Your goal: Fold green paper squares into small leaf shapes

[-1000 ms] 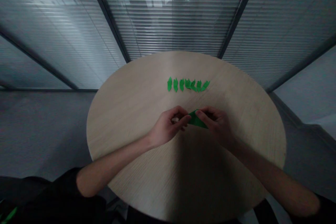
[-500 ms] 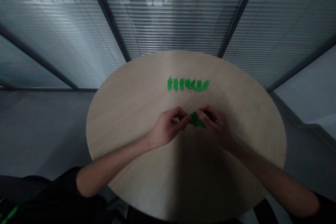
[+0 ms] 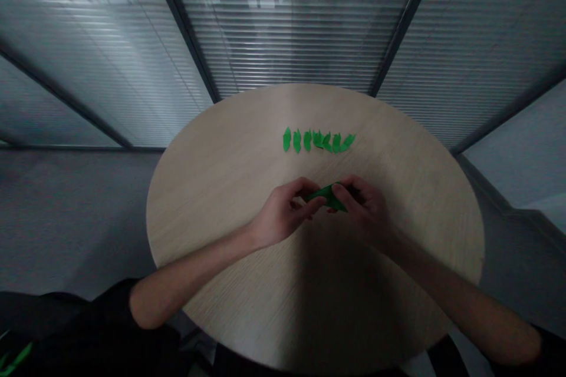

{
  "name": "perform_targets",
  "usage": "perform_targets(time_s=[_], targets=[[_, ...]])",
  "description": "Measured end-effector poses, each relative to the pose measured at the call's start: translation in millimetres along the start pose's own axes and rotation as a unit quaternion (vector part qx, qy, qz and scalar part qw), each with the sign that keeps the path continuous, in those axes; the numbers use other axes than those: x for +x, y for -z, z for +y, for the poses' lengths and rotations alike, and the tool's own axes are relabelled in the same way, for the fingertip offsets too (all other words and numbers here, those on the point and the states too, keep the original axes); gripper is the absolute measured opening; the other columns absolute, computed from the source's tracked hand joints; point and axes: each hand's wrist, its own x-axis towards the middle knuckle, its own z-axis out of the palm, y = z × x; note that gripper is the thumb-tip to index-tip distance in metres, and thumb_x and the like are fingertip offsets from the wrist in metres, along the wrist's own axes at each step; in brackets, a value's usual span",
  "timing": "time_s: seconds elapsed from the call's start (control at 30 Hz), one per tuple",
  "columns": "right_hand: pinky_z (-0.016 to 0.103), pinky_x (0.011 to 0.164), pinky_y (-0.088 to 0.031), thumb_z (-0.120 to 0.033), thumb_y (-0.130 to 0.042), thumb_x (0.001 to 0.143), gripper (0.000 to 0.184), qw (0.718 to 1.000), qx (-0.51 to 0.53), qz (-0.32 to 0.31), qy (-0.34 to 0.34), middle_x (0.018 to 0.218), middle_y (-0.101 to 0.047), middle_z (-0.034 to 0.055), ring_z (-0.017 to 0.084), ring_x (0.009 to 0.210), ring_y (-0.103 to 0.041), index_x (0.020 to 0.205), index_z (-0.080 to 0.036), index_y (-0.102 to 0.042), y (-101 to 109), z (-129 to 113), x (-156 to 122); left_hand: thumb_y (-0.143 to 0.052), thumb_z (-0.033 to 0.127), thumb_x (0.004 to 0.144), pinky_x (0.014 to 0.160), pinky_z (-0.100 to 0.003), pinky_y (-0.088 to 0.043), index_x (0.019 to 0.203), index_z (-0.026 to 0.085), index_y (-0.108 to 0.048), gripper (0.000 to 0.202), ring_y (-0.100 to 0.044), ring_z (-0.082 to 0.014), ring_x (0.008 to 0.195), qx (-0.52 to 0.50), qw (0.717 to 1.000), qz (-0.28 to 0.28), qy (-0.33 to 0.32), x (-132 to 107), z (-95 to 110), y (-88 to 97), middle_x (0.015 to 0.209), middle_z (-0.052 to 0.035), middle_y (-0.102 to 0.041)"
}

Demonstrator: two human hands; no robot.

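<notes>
Between my two hands, above the near middle of the table, is a piece of green paper (image 3: 331, 195) with folds in it. My left hand (image 3: 288, 210) pinches its left end between thumb and fingers. On the other side my right hand (image 3: 363, 207) grips the right end, its thumb lying over the paper. Fingers cover part of the sheet, so its full shape is hidden. Farther back, a row of several small folded green paper pieces (image 3: 308, 141) lies on the tabletop; those at the right touch or overlap.
The round wooden table (image 3: 212, 188) fills the middle of the view. Beyond its far edge stands a glass partition with blinds (image 3: 265, 53) and dark frame posts. A grey floor (image 3: 88, 212) shows to the left. Something bright green (image 3: 20, 358) appears at the lower left corner.
The green paper now looks narrower and more folded, and it reaches farther into my left hand's fingers. Both hands stay in nearly the same place.
</notes>
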Motion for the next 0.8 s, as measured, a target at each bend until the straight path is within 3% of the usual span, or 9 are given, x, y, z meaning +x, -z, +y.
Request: perform_targets(time_s=[0.3,0.53,0.67,0.8], targets=[[0.03,0.067,-0.066,-0.055,-0.078,0.089,0.035,0.999,0.012,-0.034,0.013,0.079,-0.076,0.0034,0.017,0.07,-0.075,0.088,-0.02,-0.072,0.7,3.6,-1.0,-0.074,0.038,0.093,0.055,-0.021,-0.051,0.094,0.015,-0.07,0.023,-0.065,-0.0115,0.063,0.016,0.999,0.037,-0.008,-1.0,-1.5,-0.4,0.08,-0.0039,-0.073],[0.032,0.073,-0.065,-0.04,-0.08,0.087,0.018,0.998,0.0,-0.044,0.04,0.082,-0.077,0.0018,0.018,0.076,-0.076,0.089,-0.023,-0.075,4.0,-0.8,0.4,-0.077,0.031,0.09,0.066,-0.023,-0.055,0.092,0.018,-0.069,0.016,-0.068,-0.0135,0.075,0.068,0.993,0.074,-0.068,-2.4,0.5,2.0,0.087,-0.0036,-0.074],[0.031,0.07,-0.062,-0.039,-0.079,0.087,0.015,0.998,-0.033,-0.028,0.053,0.081,-0.076,0.0014,0.018,0.075,-0.074,0.09,-0.024,-0.076,4.6,-2.8,0.5,-0.081,0.032,0.087,0.062,-0.02,-0.053,0.096,0.019,-0.062,0.025,-0.067,-0.011,0.071,0.044,0.991,0.099,-0.075,-2.6,-1.2,0.6,0.087,-0.0007,-0.069],[0.031,0.068,-0.061,-0.036,-0.078,0.086,0.012,0.997,-0.041,-0.001,0.059,0.08,-0.076,0.0012,0.018,0.074,-0.072,0.087,-0.024,-0.077,3.4,-4.3,0.5,-0.087,0.035,0.081,0.053,-0.017,-0.047,0.086,0.019,-0.055,0.036,-0.059,-0.0074,0.058,0.008,0.989,0.136,-0.058,-2.3,-2.3,-0.8,0.075,0.0038,-0.062]])
